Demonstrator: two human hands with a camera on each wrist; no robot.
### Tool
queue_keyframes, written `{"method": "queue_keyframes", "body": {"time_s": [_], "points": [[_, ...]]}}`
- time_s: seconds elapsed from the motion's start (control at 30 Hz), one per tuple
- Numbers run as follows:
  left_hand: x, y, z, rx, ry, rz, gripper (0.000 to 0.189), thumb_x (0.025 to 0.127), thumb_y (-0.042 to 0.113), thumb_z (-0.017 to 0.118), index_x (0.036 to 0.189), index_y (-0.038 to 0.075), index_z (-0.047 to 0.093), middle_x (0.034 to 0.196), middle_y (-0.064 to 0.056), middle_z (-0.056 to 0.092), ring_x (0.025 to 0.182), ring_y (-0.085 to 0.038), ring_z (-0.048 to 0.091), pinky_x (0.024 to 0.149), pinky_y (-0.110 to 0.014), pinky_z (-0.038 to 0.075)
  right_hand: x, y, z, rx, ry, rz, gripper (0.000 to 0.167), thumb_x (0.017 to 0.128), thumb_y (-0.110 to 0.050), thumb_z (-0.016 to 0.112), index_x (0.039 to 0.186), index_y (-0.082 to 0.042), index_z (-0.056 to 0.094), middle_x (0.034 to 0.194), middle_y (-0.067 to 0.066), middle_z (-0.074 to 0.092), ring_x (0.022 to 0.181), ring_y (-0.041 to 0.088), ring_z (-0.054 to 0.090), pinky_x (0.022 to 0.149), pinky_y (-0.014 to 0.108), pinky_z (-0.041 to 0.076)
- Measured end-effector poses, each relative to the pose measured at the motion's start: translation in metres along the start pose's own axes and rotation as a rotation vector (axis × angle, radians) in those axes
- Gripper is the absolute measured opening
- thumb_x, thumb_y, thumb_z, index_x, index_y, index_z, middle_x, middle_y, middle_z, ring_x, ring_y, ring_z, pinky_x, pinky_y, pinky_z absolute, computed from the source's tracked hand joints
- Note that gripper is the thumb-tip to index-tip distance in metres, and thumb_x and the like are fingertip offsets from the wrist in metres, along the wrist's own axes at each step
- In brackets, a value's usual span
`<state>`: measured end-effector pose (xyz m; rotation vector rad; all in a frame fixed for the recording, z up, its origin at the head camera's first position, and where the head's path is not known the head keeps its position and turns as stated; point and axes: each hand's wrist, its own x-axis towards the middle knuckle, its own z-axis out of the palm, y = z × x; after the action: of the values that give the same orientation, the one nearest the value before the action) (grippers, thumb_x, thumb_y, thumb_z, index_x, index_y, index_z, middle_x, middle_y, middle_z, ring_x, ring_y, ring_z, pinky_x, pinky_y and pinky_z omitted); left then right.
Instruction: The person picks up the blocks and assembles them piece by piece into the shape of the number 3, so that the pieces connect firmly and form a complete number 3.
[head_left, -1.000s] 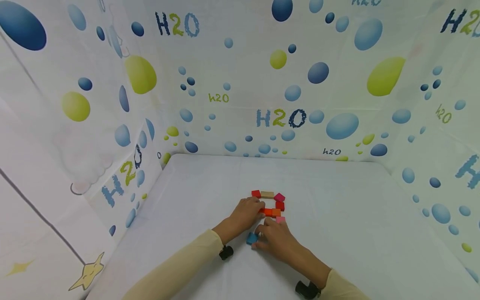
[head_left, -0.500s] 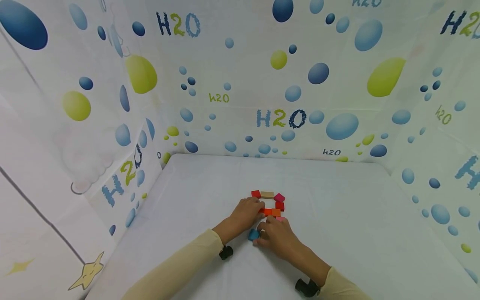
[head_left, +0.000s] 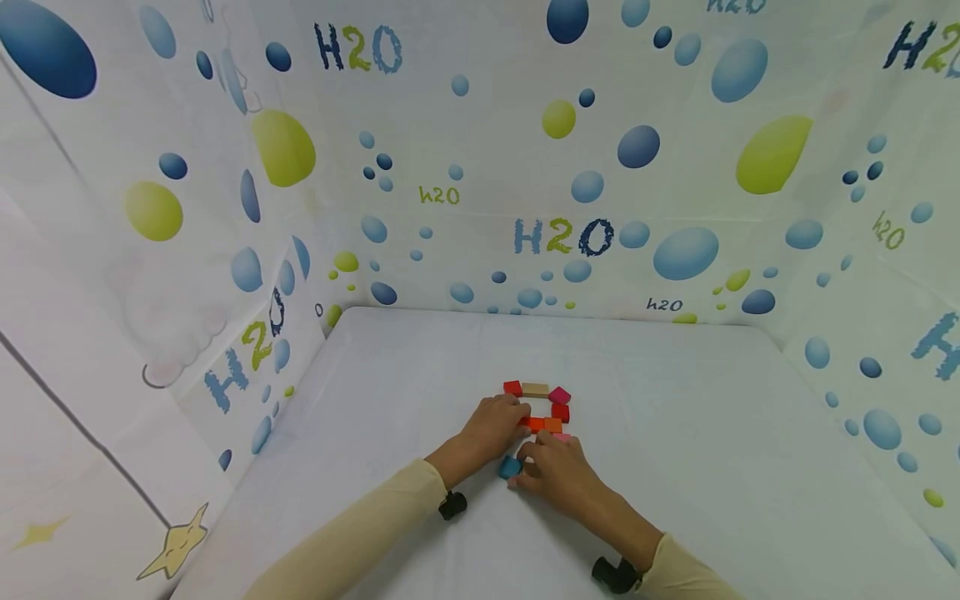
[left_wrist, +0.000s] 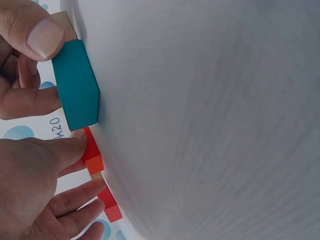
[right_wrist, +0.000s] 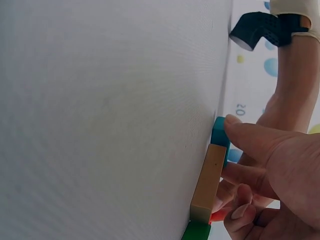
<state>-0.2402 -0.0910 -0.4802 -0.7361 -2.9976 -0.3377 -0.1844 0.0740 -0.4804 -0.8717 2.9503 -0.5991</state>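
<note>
My right hand pinches a teal block between thumb and a finger; in the left wrist view the teal block shows an angled, many-sided face. My left hand holds an orange-red block with thumb and fingers, at the left end of a short orange row. A natural wood block stands beside the teal one in the right wrist view, with a green block past it. Both are hidden by my right hand in the head view.
Beyond the hands lie a red block, a tan block, a crimson block and another red block. A pink block shows partly by my right hand. White cloth covers the table; a printed backdrop surrounds it.
The teal block has moved slightly away from me and to the right, turning a little, with my right hand's fingers on it. My left hand has stayed in place.
</note>
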Motion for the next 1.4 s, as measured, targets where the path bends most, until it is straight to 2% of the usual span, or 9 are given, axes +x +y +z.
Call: {"method": "queue_keyframes", "body": {"time_s": [0.47,0.77,1.0,1.2,1.4], "points": [[0.001,-0.001,0.002,-0.004,0.000,0.005,0.028,0.100,0.031,0.075,0.124,0.017,0.072,0.122,-0.004,0.072,0.120,-0.022,0.064,0.111,-0.045,0.051,0.000,0.001,0.000,0.027,-0.014,0.028,0.035,0.085,-0.040,0.088,0.108,-0.017,0.078,0.086,-0.007,0.056,0.087,0.010,0.054,0.077,0.040,0.041],[0.002,-0.001,0.005,0.002,0.006,0.012,0.027,0.100,0.031,0.074,0.123,0.017,0.072,0.121,-0.004,0.072,0.120,-0.022,0.064,0.111,-0.046,0.051,0.000,0.003,0.000,0.005,-0.011,0.042,0.037,0.086,-0.043,0.087,0.110,-0.017,0.077,0.085,-0.008,0.056,0.087,0.010,0.054,0.075,0.039,0.041],[0.003,-0.003,0.008,0.018,0.009,0.030,0.028,0.102,0.033,0.072,0.125,0.017,0.072,0.128,-0.005,0.070,0.125,-0.023,0.062,0.113,-0.047,0.050,-0.004,0.003,-0.003,-0.022,0.004,0.061,0.051,0.087,-0.047,0.085,0.125,-0.015,0.072,0.098,-0.001,0.064,0.093,0.013,0.057,0.073,0.038,0.039],[0.003,-0.005,0.005,0.030,0.022,0.054,0.031,0.101,0.035,0.074,0.125,0.015,0.072,0.130,-0.007,0.069,0.128,-0.024,0.060,0.112,-0.047,0.050,-0.008,0.001,-0.015,0.011,0.025,0.062,0.044,0.091,-0.040,0.083,0.124,-0.013,0.073,0.106,0.003,0.066,0.098,0.015,0.059,0.072,0.038,0.038],[0.001,-0.005,0.001,0.027,0.015,0.053,0.033,0.099,0.035,0.076,0.124,0.014,0.071,0.134,-0.008,0.069,0.132,-0.026,0.058,0.114,-0.050,0.048,-0.010,0.001,-0.024,0.075,0.029,0.085,0.038,0.093,-0.037,0.082,0.121,-0.012,0.075,0.104,0.000,0.063,0.088,0.011,0.062,0.074,0.038,0.036]]}}
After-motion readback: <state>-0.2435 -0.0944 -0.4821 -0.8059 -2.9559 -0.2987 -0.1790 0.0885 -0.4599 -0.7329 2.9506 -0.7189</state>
